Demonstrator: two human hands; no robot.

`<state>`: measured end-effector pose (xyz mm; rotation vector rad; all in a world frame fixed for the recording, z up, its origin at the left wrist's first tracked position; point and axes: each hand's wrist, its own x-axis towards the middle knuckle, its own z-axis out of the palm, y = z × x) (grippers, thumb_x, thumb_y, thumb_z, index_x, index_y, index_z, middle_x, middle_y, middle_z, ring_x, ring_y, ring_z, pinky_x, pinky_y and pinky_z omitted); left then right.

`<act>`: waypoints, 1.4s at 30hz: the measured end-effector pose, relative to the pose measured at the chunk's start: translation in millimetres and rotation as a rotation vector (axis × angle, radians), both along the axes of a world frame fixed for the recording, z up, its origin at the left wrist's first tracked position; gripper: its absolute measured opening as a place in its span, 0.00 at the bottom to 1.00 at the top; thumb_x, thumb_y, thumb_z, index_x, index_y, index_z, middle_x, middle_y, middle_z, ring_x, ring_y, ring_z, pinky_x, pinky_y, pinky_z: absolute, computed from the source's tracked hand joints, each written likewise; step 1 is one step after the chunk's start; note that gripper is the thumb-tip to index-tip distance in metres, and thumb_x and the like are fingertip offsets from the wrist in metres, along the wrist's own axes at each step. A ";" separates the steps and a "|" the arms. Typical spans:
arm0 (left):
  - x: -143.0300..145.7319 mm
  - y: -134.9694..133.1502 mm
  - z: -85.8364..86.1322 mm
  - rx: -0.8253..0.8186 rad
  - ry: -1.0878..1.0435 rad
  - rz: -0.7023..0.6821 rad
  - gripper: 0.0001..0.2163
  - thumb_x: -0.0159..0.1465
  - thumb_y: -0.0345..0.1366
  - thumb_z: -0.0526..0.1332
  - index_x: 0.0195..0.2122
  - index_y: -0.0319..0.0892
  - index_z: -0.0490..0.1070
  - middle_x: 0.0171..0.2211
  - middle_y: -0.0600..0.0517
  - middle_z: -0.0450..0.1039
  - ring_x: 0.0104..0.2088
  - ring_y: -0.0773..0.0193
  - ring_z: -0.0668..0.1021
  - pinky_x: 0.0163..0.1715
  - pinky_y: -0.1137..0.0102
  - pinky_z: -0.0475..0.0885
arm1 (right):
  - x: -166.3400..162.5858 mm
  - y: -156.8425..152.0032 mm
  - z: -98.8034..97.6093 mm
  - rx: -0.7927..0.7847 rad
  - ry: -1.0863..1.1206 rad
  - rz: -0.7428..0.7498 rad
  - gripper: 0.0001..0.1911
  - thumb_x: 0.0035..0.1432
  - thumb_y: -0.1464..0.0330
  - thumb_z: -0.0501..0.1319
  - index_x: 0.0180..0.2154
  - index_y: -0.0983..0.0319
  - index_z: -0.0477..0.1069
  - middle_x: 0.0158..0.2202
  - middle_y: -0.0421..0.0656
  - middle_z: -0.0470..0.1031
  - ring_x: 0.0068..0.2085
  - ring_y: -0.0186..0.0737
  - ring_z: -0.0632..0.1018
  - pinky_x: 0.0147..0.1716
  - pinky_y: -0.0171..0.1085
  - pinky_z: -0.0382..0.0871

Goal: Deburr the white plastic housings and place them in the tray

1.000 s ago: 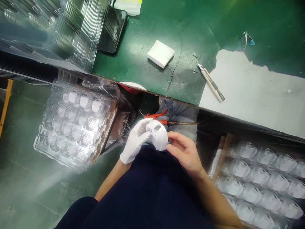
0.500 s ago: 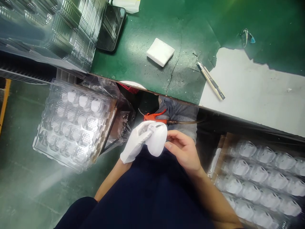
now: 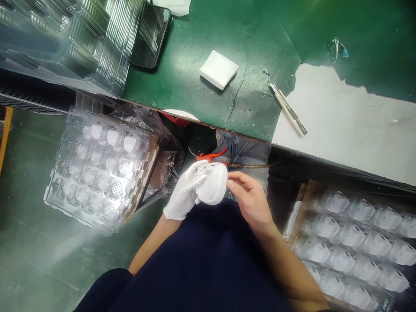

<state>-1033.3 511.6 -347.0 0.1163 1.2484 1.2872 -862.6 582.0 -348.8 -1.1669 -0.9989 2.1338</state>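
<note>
A glossy white rounded plastic shell (image 3: 212, 186) is held up in front of my lap. My left hand (image 3: 184, 193), in a white glove, is closed around its left side. At the shell's right edge, the thumb and index finger of my bare right hand (image 3: 250, 197) pinch the rim. Just behind the shell, an orange air blow gun (image 3: 211, 157) with a thin nozzle and a hose lies across my lap, partly hidden by the glove and the shell.
Clear trays of white parts stand at left (image 3: 94, 169) and right (image 3: 354, 242). On the green bench (image 3: 260, 26) are a white block (image 3: 219, 69), a utility knife (image 3: 288, 110), a phone (image 3: 151, 37) and stacked clear plastic trays (image 3: 97, 47).
The shell has been tilted between my hands, so its face points differently and it looks shorter. My left hand has turned slightly with it; my right fingers stay at its right edge.
</note>
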 end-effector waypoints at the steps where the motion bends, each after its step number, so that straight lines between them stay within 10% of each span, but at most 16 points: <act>1: 0.9 0.2 0.0 0.012 -0.032 0.011 0.27 0.62 0.47 0.77 0.61 0.46 0.79 0.55 0.43 0.84 0.27 0.67 0.82 0.17 0.76 0.70 | -1.1 1.5 -2.5 -0.029 -0.005 -0.008 0.15 0.60 0.53 0.75 0.41 0.57 0.85 0.38 0.43 0.85 0.39 0.43 0.82 0.45 0.42 0.79; 10: 7.2 9.9 -2.6 -0.071 -0.226 0.235 0.15 0.69 0.46 0.72 0.52 0.45 0.81 0.51 0.49 0.86 0.53 0.58 0.87 0.54 0.67 0.83 | -10.9 2.7 -24.4 -0.206 0.006 -0.003 0.17 0.58 0.52 0.73 0.36 0.60 0.82 0.36 0.44 0.85 0.37 0.42 0.79 0.40 0.40 0.75; 18: 4.8 8.6 3.8 -0.033 -0.093 0.195 0.12 0.72 0.43 0.66 0.52 0.43 0.81 0.43 0.49 0.85 0.32 0.66 0.83 0.21 0.76 0.71 | -12.0 0.6 -33.0 -0.203 -0.010 0.024 0.19 0.57 0.50 0.73 0.34 0.59 0.82 0.36 0.45 0.85 0.39 0.45 0.81 0.41 0.41 0.76; 30: 6.4 3.2 5.4 0.028 0.026 0.141 0.14 0.72 0.48 0.67 0.51 0.45 0.80 0.39 0.50 0.82 0.24 0.66 0.77 0.13 0.74 0.64 | -9.3 1.1 -39.4 -0.211 -0.005 0.069 0.20 0.56 0.50 0.74 0.37 0.59 0.85 0.39 0.46 0.88 0.45 0.50 0.85 0.45 0.41 0.78; 33: 3.6 0.6 4.7 0.058 0.192 0.032 0.15 0.72 0.49 0.67 0.50 0.45 0.82 0.45 0.48 0.84 0.31 0.62 0.82 0.23 0.71 0.75 | -2.9 5.9 -45.6 -0.175 0.024 0.112 0.26 0.59 0.44 0.71 0.38 0.60 0.86 0.41 0.46 0.88 0.44 0.47 0.85 0.45 0.41 0.77; 37: 3.8 -3.4 8.9 0.084 0.393 -0.363 0.13 0.71 0.47 0.69 0.51 0.46 0.85 0.56 0.45 0.84 0.58 0.50 0.83 0.63 0.62 0.75 | 15.6 10.7 -45.4 -0.082 0.036 0.225 0.28 0.53 0.43 0.75 0.39 0.60 0.87 0.39 0.44 0.88 0.41 0.43 0.83 0.44 0.39 0.77; 42: 15.5 7.7 13.4 -0.038 0.453 -0.833 0.24 0.68 0.53 0.70 0.61 0.49 0.80 0.60 0.45 0.82 0.63 0.46 0.81 0.66 0.59 0.74 | 78.6 10.7 -47.7 -0.019 -0.021 0.189 0.28 0.39 0.54 0.84 0.40 0.62 0.87 0.36 0.42 0.87 0.36 0.39 0.83 0.39 0.35 0.78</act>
